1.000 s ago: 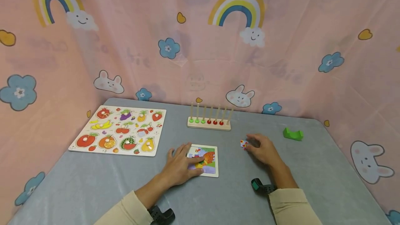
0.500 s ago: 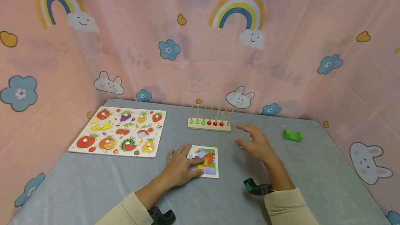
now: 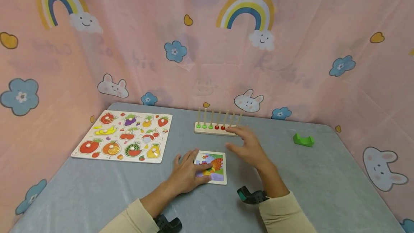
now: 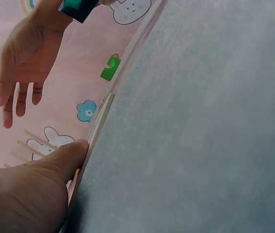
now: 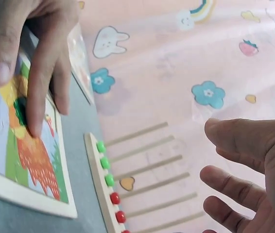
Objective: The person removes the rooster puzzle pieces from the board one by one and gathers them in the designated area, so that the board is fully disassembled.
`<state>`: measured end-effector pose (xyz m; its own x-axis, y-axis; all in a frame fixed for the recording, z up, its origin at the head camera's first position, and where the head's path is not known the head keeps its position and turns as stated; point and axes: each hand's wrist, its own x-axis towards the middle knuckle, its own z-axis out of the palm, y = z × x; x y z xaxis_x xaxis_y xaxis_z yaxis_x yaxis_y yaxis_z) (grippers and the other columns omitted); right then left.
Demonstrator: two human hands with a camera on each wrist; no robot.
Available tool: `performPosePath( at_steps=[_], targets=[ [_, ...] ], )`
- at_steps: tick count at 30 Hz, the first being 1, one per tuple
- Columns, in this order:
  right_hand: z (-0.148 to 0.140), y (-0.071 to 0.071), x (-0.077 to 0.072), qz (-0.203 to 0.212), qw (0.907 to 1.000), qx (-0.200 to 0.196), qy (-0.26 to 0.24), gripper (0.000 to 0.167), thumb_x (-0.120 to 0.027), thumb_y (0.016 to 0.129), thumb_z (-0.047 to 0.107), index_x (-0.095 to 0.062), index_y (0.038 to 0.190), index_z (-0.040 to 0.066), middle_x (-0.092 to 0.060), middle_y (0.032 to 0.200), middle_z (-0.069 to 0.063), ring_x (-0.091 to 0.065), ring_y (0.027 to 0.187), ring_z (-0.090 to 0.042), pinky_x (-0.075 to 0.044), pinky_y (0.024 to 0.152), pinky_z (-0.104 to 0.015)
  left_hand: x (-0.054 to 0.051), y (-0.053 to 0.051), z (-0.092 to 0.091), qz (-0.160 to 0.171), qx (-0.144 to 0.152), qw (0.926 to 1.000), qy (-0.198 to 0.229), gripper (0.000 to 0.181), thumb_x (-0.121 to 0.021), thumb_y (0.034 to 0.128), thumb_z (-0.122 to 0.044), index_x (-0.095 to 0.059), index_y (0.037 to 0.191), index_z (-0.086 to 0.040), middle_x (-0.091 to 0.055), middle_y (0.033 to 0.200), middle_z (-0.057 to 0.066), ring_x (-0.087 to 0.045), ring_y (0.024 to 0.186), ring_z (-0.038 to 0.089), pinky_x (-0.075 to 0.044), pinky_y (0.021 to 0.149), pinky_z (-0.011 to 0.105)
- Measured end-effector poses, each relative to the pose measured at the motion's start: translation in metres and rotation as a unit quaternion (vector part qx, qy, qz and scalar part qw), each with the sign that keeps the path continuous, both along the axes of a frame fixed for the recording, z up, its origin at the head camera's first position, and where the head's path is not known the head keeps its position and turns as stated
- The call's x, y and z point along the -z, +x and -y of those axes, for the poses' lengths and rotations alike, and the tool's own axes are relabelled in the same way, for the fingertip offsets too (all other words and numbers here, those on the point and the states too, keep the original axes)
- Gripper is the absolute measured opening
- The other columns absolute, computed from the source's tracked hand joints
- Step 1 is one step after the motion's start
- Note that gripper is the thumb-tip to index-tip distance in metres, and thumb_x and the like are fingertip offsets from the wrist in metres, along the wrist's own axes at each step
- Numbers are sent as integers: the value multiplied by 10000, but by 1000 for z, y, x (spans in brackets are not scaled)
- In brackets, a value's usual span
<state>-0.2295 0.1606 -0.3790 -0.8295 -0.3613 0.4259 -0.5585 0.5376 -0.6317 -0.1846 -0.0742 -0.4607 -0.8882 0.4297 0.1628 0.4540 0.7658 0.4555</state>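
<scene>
My left hand [image 3: 184, 173] rests on a small framed jigsaw puzzle [image 3: 218, 164], its fingers spread over the hen picture. In the left wrist view, the left thumb [image 4: 67, 158] lies along the frame's edge. My right hand [image 3: 249, 149] hovers to the right of the puzzle, thumb and fingers apart, holding nothing that I can see. Its fingertips overlap the right end of a wooden peg rack [image 3: 207, 130] in the head view. Green and red beads [image 5: 115, 198] sit at the foot of the rack's pegs. No loose puzzle piece shows now; the right hand covers where one lay.
A large fruit peg puzzle board [image 3: 116, 145] lies at the left of the grey table [image 3: 323, 182]. Toward the right back stands a green notched block [image 3: 303, 140]. A pink patterned cloth [image 3: 207, 64] hangs behind the table.
My right hand has let go of a small jigsaw piece on the table, risen and moved left toward the puzzle. The left hand has stayed in place.
</scene>
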Motion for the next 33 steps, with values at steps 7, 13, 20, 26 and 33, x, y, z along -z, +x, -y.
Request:
performPosePath(
  at_steps=[7,13,20,26,33],
  targets=[
    [18,-2,12,-153,9989,-411,-148,433,-770,797,32,-639,1207,-16,-608,1214,-153,-512,1138,-342,-382,922,-562,0,0,0,-85,15,10000,-22,445,-661,858,-527,-659,1262,-342,-307,1506,212,-276,1355,401,-111,987,700],
    [28,-5,28,-103,9983,-543,-162,409,-770,801,46,-648,1187,-13,-632,1188,-126,-528,1129,-324,-394,929,-547,0,0,0,-95,49,9999,13,442,-659,859,-528,-661,1260,-342,-302,1509,212,-270,1358,401,-110,986,700],
    [35,-9,47,522,9974,-500,-48,379,-730,842,58,-644,1204,-11,-620,1223,-105,-502,1182,-315,-349,987,-546,1,-1,1,-148,53,9999,43,440,-665,859,-516,-660,1261,-338,-303,1507,216,-273,1355,406,-115,981,705],
    [38,-10,60,879,9953,-367,181,323,-723,850,69,-675,1166,23,-621,1193,-79,-489,1157,-304,-331,994,-531,1,-1,2,-142,51,9999,78,445,-662,860,-518,-656,1266,-338,-301,1508,212,-271,1358,395,-111,985,697],
    [39,-11,69,833,9948,-494,307,232,-712,839,57,-705,1071,42,-636,1110,-69,-517,1081,-289,-350,953,-522,1,-1,1,-202,58,9998,19,442,-655,864,-524,-663,1259,-328,-308,1505,213,-279,1354,390,-126,980,698]
  ],
)
